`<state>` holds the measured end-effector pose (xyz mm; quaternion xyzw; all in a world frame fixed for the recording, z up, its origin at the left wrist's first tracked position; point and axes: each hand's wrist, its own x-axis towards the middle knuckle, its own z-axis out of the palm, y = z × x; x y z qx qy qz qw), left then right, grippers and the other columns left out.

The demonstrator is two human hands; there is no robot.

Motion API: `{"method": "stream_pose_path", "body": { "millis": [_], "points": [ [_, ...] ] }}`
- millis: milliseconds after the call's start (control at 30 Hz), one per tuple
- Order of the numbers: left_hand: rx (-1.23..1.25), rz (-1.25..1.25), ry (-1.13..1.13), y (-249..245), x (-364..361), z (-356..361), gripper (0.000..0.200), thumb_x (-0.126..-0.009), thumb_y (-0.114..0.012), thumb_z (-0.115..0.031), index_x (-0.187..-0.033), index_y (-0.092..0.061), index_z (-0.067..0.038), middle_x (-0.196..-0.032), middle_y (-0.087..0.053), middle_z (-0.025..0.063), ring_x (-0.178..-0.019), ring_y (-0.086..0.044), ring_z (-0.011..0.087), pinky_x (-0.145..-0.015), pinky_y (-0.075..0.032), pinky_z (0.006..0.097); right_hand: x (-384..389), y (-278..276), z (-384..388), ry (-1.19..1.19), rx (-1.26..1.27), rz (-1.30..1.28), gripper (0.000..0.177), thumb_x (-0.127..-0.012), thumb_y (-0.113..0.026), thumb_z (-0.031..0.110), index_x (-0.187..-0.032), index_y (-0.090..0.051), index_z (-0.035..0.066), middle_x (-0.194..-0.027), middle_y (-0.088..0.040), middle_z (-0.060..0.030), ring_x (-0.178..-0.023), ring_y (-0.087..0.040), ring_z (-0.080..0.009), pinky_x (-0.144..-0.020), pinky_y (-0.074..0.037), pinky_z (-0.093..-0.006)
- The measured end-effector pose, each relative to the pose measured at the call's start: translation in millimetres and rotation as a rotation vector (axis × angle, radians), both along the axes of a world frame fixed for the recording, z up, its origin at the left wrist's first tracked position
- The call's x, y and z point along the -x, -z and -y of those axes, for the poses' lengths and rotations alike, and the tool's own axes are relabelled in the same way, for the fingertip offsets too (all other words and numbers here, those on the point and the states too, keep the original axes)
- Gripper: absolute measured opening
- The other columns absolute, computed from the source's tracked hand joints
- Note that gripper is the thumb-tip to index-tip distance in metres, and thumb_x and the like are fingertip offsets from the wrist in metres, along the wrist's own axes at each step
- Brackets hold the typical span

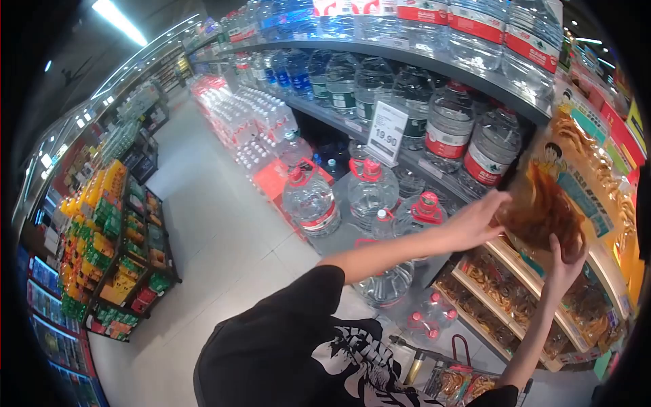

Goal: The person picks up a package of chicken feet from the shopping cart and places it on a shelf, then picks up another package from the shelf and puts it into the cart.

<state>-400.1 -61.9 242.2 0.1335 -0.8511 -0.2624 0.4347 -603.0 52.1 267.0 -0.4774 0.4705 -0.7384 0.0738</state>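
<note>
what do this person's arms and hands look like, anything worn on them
Both hands are bare: no gloves, and no rings or watch that I can make out. The left hand and right hand lead back along bare forearms. The left arm has a short black sleeve above the elbow, part of a black shirt with a white print.

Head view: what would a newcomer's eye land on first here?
The snack bag at right, gripped from below by the right hand with the left hand flat against its side. Next, the big water jugs crowding floor and shelves centre, with a 19.90 price sign. Far left, a rack of orange and green packs.
</note>
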Motion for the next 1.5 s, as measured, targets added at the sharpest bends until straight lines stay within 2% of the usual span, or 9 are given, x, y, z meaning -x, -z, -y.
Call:
{"method": "stream_pose_path", "body": {
  "millis": [300, 500, 700, 767, 800, 967, 1067, 1233, 1500],
  "points": [
    [0.198, -0.242, -0.020, -59, 83, 57, 0.043, -0.078, -0.058, -0.009, -0.116, -0.039, -0.001, -0.101, -0.048, 0.0163, -0.098, -0.051, 0.0311, -0.086, -0.040, 0.0365, 72, -101, 20, 0.339, 0.329, -0.225, 0.048, -0.078, -0.062, -0.007, -0.120, -0.039, 0.002, -0.120, -0.049, -0.0147, -0.109, -0.051, -0.0188, -0.092, -0.042, -0.0304],
    [0.244, -0.218, -0.043, -45, 129, 87, 0.022, -0.078, -0.055, -0.012, -0.097, -0.052, -0.002, -0.094, -0.052, 0.0134, -0.093, -0.051, 0.0308, -0.081, -0.041, 0.0376, 116, -132, 55, 0.389, 0.118, -0.195, 0.061, -0.070, -0.075, 0.006, -0.121, -0.040, 0.005, -0.117, -0.050, -0.0135, -0.107, -0.050, -0.0201, -0.087, -0.042, -0.0288],
    [0.469, -0.106, -0.171, -22, 147, 100, 0.017, -0.076, -0.057, -0.014, -0.089, -0.053, -0.005, -0.087, -0.055, 0.0097, -0.090, -0.053, 0.0253, -0.084, -0.038, 0.0373, 143, -113, 126, 0.072, -0.349, -0.062, 0.052, -0.076, -0.071, 0.015, -0.120, -0.045, 0.008, -0.107, -0.057, -0.0114, -0.091, -0.057, -0.0166, -0.070, -0.048, -0.0286],
    [0.493, -0.104, -0.186, -19, 150, 103, 0.017, -0.075, -0.058, -0.014, -0.087, -0.053, -0.004, -0.086, -0.055, 0.0095, -0.089, -0.053, 0.0243, -0.084, -0.037, 0.0375, 163, -83, 151, 0.237, -0.481, -0.235, 0.050, -0.078, -0.070, 0.015, -0.121, -0.045, 0.010, -0.105, -0.059, -0.0105, -0.087, -0.059, -0.0159, -0.070, -0.049, -0.0293],
    [0.480, -0.077, -0.199, -19, 151, 102, 0.017, -0.075, -0.058, -0.014, -0.087, -0.053, -0.004, -0.086, -0.055, 0.0092, -0.089, -0.053, 0.0240, -0.084, -0.037, 0.0371, 156, -81, 146, 0.071, -0.437, -0.033, 0.050, -0.078, -0.069, 0.015, -0.121, -0.044, 0.010, -0.104, -0.060, -0.0090, -0.089, -0.059, -0.0154, -0.070, -0.050, -0.0294],
    [0.435, -0.033, -0.227, -25, 148, 93, 0.017, -0.077, -0.057, -0.018, -0.086, -0.052, -0.004, -0.085, -0.056, 0.0088, -0.089, -0.052, 0.0233, -0.085, -0.036, 0.0378, 176, -68, 150, -0.018, -0.411, -0.103, 0.048, -0.079, -0.069, 0.016, -0.120, -0.045, 0.009, -0.109, -0.058, -0.0106, -0.095, -0.058, -0.0160, -0.074, -0.050, -0.0300],
    [0.436, 0.017, -0.241, -34, 146, 86, 0.021, -0.079, -0.056, -0.022, -0.087, -0.054, -0.003, -0.088, -0.057, 0.0090, -0.090, -0.052, 0.0227, -0.086, -0.035, 0.0401, 182, -65, 153, 0.351, -0.336, -0.576, 0.059, -0.074, -0.074, 0.024, -0.122, -0.045, 0.006, -0.105, -0.056, -0.0137, -0.094, -0.057, -0.0193, -0.077, -0.047, -0.0300],
    [0.545, 0.071, -0.231, -38, 168, 79, 0.044, -0.087, -0.046, -0.039, -0.108, -0.058, -0.002, -0.116, -0.055, 0.0170, -0.115, -0.047, 0.0263, -0.099, -0.028, 0.0426, 162, -58, 149, 0.850, -0.245, -0.740, 0.076, -0.065, -0.079, 0.031, -0.125, -0.041, 0.004, -0.106, -0.047, -0.0176, -0.098, -0.048, -0.0272, -0.087, -0.041, -0.0376],
    [0.410, 0.229, -0.249, -42, 174, 75, 0.057, -0.091, -0.035, -0.048, -0.102, -0.061, 0.001, -0.123, -0.052, 0.0190, -0.121, -0.043, 0.0267, -0.101, -0.027, 0.0438, 111, -12, 43, 0.810, -0.040, -0.661, 0.039, -0.079, -0.063, 0.009, -0.115, -0.048, 0.004, -0.107, -0.051, -0.0119, -0.101, -0.046, -0.0259, -0.084, -0.038, -0.0360]
  ]
}}
